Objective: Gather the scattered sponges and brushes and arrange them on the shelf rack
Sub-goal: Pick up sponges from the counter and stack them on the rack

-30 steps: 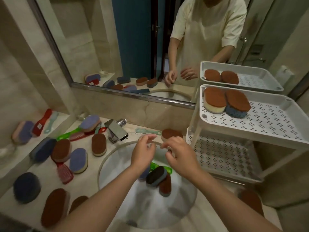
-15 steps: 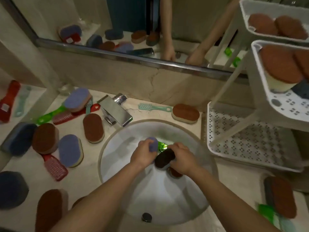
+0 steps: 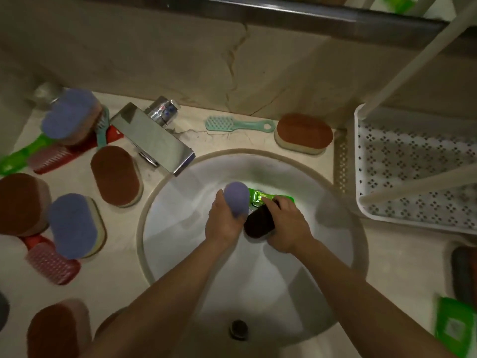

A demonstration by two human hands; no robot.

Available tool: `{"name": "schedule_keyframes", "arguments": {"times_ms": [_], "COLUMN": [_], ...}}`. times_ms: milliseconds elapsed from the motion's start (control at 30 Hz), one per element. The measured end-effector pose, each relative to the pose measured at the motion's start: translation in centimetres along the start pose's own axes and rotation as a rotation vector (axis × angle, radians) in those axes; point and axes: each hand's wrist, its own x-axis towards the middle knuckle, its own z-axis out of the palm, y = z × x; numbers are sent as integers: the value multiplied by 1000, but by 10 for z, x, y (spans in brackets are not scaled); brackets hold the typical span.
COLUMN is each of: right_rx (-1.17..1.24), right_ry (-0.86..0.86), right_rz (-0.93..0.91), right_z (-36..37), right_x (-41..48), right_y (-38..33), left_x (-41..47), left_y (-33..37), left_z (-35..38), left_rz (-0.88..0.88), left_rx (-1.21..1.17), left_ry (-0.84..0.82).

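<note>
Inside the white basin (image 3: 335, 254), my left hand (image 3: 224, 223) grips a purple-topped sponge (image 3: 236, 200). Beside it, my right hand (image 3: 286, 226) holds a dark brown sponge (image 3: 258, 223). A green brush (image 3: 260, 198) lies in the basin just behind both hands, partly hidden by them. The white perforated shelf rack (image 3: 413, 177) stands at the right; only its lower tray and legs show. Several brown and purple sponges lie on the counter to the left, among them a brown one (image 3: 114, 175) and a purple one (image 3: 73, 226).
A chrome faucet (image 3: 152, 136) juts over the basin's left rim. A teal brush (image 3: 237, 124) and a brown sponge (image 3: 304, 133) lie behind the basin. Red brushes (image 3: 51, 262) lie at left; a dark sponge (image 3: 464, 275) and a green pack (image 3: 454, 329) at right. The drain (image 3: 238, 329) sits near me.
Both hands have gone down into the basin and taken hold of a sponge each. The view has tilted down, so the rack's upper trays and the mirror have left the frame.
</note>
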Motion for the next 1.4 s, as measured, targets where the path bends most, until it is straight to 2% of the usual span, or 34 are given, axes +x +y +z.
{"name": "schedule_keyframes", "arguments": {"times_ms": [167, 500, 767, 1033, 1200, 1400], "right_rx": [117, 375, 719, 1114, 1173, 1127], "right_ry": [49, 240, 305, 288, 281, 446], "right_rz": [155, 390, 274, 224, 210, 140], "right_z": [0, -27, -59, -82, -95, -104], "right_x": [-7, -59, -110, -186, -235, -290], "right_y": [-3, -23, -39, -44, -27, -5], "left_x": [3, -24, -82, -162, -218, -269], "left_y": [-6, 14, 46, 71, 84, 103], "left_z": [8, -4, -6, -3, 8, 21], "left_rz": [-4, -58, 14, 92, 102, 158], "left_rx": [17, -161, -419, -561, -590, -606], "left_ry": [50, 98, 46, 96, 110, 138]}}
